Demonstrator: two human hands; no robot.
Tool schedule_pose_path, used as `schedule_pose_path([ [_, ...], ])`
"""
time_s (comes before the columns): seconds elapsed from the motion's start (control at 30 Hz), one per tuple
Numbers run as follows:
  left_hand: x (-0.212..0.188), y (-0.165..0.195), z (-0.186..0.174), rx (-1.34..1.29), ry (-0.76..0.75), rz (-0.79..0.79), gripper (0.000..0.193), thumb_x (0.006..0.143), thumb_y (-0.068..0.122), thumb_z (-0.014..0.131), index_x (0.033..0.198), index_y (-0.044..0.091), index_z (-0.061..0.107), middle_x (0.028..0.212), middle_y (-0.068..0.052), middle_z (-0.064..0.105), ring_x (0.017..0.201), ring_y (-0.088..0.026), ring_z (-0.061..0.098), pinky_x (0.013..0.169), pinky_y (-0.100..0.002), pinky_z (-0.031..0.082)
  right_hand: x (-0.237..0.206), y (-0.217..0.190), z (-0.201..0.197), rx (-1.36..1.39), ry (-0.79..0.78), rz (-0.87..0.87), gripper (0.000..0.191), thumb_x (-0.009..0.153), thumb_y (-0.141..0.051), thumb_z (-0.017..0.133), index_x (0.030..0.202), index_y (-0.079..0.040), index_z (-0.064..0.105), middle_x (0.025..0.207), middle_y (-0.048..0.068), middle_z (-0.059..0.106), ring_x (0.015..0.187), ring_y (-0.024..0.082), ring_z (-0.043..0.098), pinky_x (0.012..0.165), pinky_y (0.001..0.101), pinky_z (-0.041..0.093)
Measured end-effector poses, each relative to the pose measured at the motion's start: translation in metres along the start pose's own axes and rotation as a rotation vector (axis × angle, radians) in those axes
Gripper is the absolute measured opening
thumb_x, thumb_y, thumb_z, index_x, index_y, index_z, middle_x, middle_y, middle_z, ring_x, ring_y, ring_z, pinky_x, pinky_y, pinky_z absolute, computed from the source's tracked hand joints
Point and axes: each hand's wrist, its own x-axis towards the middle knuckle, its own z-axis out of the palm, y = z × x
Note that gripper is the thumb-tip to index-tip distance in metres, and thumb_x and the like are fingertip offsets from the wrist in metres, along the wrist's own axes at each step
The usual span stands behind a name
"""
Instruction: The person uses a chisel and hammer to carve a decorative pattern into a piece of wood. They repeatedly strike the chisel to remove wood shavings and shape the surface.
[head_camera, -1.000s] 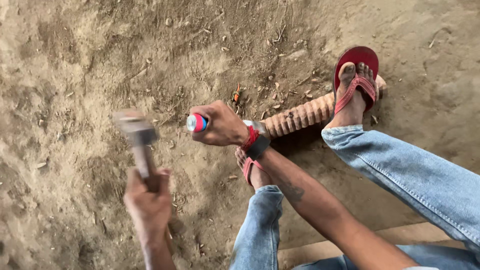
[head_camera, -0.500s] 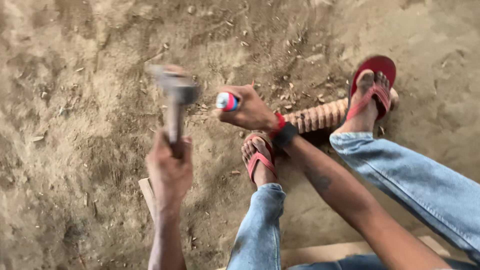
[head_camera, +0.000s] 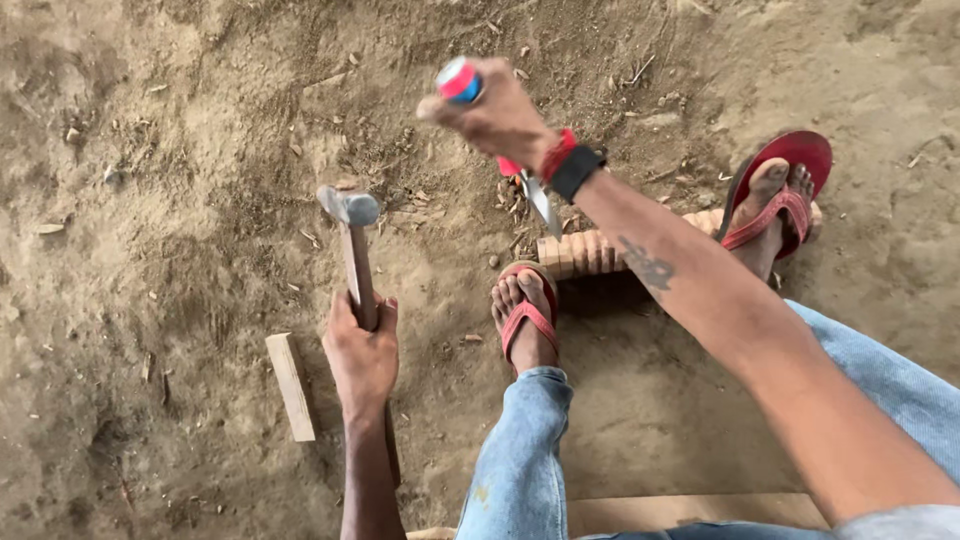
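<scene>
Small pale wood block (head_camera: 291, 386) lies on sandy dirt ground (head_camera: 150, 150), lower left. Flat wood plank (head_camera: 690, 512) along bottom edge. Wood chips and twigs (head_camera: 510, 195) scattered near top centre.

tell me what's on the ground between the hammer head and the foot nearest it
In the head view, only bare sandy dirt with scattered wood chips lies between the hammer head and the near foot; no tool or workpiece sits there.

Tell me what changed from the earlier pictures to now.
The right hand lifted the chisel up off the carved wooden piece. The left hand swung the hammer in and now holds it lower, away from the chisel's end. Both grips stayed as they were, and both feet in red sandals stayed on the wooden piece.
</scene>
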Motion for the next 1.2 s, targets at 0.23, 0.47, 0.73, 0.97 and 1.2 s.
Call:
schedule_pose_path([
  [0.23,0.009,-0.033,0.005,-0.047,0.002,-0.061,0.017,0.091,0.012,0.075,0.095,0.006,0.060,0.080,-0.006,0.064,0.072,-0.019,0.062,0.066,-0.037,0.051,0.009,0.044,0.056,0.034,-0.167,0.043,0.029,0.090,-0.035,0.081,0.093,-0.009,0.068,0.084,0.002,0.069,0.073,0.012,0.066,0.074,0.0319,0.060],
  [0.47,0.008,-0.044,0.011,-0.015,-0.024,-0.146,0.019,0.092,0.014,0.075,0.095,0.006,0.059,0.080,-0.006,0.063,0.070,-0.019,0.062,0.066,-0.037,0.051,-0.001,0.051,0.059,-0.017,-0.198,0.115,0.028,0.087,-0.031,0.080,0.085,-0.009,0.064,0.079,0.002,0.061,0.069,0.013,0.059,0.070,0.0336,0.056],
  [0.73,0.015,-0.039,0.004,-0.074,-0.079,-0.151,0.012,0.097,0.011,0.071,0.099,0.007,0.060,0.081,-0.002,0.056,0.069,-0.012,0.055,0.062,-0.032,0.052,-0.011,0.044,0.077,0.121,-0.381,0.178,0.028,0.085,-0.034,0.078,0.087,-0.010,0.064,0.083,0.000,0.062,0.073,0.013,0.063,0.070,0.0336,0.058],
  [0.97,0.068,-0.011,-0.015,-0.308,-0.121,-0.253,0.007,0.099,0.010,0.062,0.103,0.009,0.056,0.073,0.000,0.054,0.052,-0.010,0.048,0.044,-0.025,0.044,-0.017,0.047,0.110,-0.021,-0.408,0.089,0.022,0.086,-0.029,0.075,0.088,-0.009,0.066,0.079,0.003,0.068,0.066,0.015,0.064,0.065,0.0349,0.057],
  [1.2,0.087,-0.018,-0.003,-0.234,-0.328,-0.238,0.010,0.095,0.008,0.064,0.101,0.009,0.056,0.075,0.000,0.061,0.053,-0.010,0.051,0.045,-0.027,0.043,-0.013,0.051,0.109,-0.047,-0.406,0.176,0.020,0.082,-0.023,0.073,0.089,-0.005,0.069,0.077,0.007,0.071,0.065,0.017,0.063,0.061,0.0367,0.055],
])
